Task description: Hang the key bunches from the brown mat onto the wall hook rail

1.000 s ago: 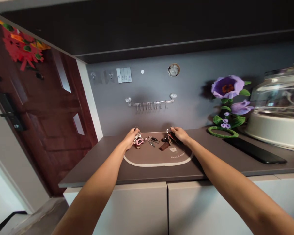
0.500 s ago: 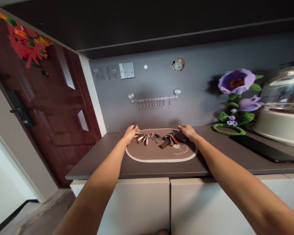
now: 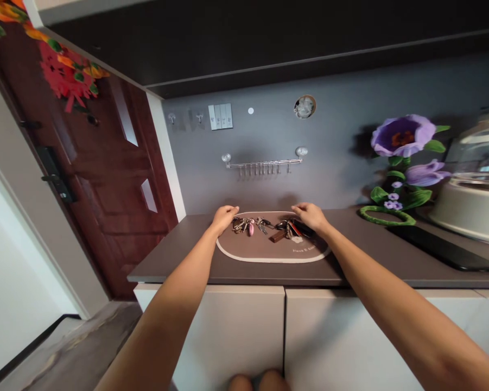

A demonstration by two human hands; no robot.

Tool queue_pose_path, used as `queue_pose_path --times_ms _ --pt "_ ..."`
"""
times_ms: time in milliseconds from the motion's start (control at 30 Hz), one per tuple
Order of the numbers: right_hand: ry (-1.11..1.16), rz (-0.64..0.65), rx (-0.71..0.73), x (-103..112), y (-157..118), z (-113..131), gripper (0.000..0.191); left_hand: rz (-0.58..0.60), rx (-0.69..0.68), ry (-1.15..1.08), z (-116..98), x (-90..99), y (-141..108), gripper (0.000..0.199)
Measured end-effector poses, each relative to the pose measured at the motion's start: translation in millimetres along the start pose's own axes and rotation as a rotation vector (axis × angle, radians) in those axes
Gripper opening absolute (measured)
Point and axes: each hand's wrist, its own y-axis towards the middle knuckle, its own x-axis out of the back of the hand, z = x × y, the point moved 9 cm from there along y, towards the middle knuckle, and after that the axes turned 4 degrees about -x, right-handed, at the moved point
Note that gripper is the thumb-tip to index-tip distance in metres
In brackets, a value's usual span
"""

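A brown oval mat (image 3: 248, 248) with a pale rim lies on the dark countertop, bearing several keys (image 3: 262, 224). At its far left corner, my left hand (image 3: 223, 218) is closed, fingertips pinched at the rim. My right hand (image 3: 310, 215) is closed likewise at the far right corner. Near my left hand, a pink key fob (image 3: 251, 227) lies among a bunch of keys. A brown block-like piece (image 3: 277, 237) and a red-and-dark item (image 3: 296, 228) lie near my right hand, which partly hides dark objects on the mat.
A hook rail (image 3: 264, 163) is fixed to the grey wall behind. Right of the mat are purple fabric flowers (image 3: 402, 137), a black flat slab (image 3: 443, 250) and a cream appliance (image 3: 472, 203). A dark shelf (image 3: 268, 43) overhangs the counter. A reddish-brown door (image 3: 106, 163) stands left.
The view has shifted, so the scene sits farther right. My right hand has moved slightly left along the mat's far edge. The mat and keys stay about where they were on the counter.
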Motion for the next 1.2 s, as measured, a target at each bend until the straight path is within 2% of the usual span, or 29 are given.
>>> queue_pose_path --times_ms 67,100,200,267,333,433,567,767,1067,1133,1200 --pt "0.095 0.006 0.131 2.2 -7.8 25.0 0.024 -0.012 -0.043 -0.088 -12.5 3.1 -3.6 0.026" --pt "0.159 0.053 0.189 -0.1 -13.3 38.4 0.024 0.011 -0.072 -0.145 -20.4 2.6 -6.2 0.025" --pt "0.427 0.400 0.281 -23.5 -37.6 75.5 0.031 0.192 -0.128 -0.335 -42.3 -6.8 -19.0 0.031" --pt "0.595 0.603 0.231 -39.3 -55.2 88.9 0.044 0.328 -0.098 -0.460 -48.1 -15.4 -30.6 0.041" --pt "0.741 0.772 0.150 -54.6 -71.0 94.7 0.058 0.423 -0.018 -0.570 -44.2 -23.1 -41.8 0.051" --pt "0.912 0.891 0.027 -70.8 -84.0 91.0 0.063 0.492 0.129 -0.684 -27.2 -32.7 -54.7 0.059" --pt "0.991 0.844 -0.090 -78.0 -84.2 74.4 0.062 0.518 0.253 -0.754 -6.9 -39.2 -63.5 0.062" --pt "1.001 0.756 -0.138 -74.2 -83.6 66.6 0.063 0.441 0.265 -0.829 -1.3 -34.0 -62.6 0.062" --pt "1.032 0.759 -0.133 -78.0 -85.8 77.5 0.060 0.468 0.254 -0.808 -6.7 -33.8 -62.5 0.057" --pt "1.033 0.714 -0.095 -76.9 -79.1 87.0 0.056 0.465 0.227 -0.760 -8.5 -30.3 -56.0 0.049" --pt "1.039 0.602 -0.054 -73.2 -65.9 96.8 0.047 0.395 0.162 -0.712 -11.0 -21.2 -42.5 0.039"
